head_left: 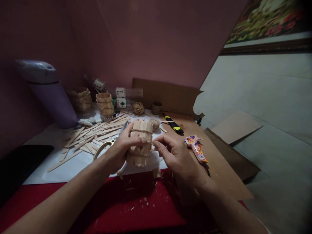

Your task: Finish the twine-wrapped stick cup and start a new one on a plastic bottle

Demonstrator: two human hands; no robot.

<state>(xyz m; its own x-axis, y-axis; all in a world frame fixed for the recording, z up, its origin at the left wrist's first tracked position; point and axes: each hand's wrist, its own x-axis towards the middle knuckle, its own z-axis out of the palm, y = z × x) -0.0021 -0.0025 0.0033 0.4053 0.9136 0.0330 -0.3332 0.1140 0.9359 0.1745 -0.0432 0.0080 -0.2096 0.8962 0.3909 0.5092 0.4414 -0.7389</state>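
The left hand (123,143) is clamped around a cup of wooden craft sticks (140,160), holding it near the front of the white sheet (40,177) on the red-covered tabletop (107,211), while the right hand (179,159) has its thumb and forefinger pinched together on twine (151,143) at the cup's right side. Gold-handled scissors (98,149) lie just beside the left hand, near loose sticks (84,138), and a twine ball (154,124) sits just behind the cup. Right of the right hand, a flower-patterned glue gun (197,149) rests on a brown board (223,175), with a black-and-yellow utility knife (173,124) farther back.

Three stick cups (141,150), two twine balls (138,108)
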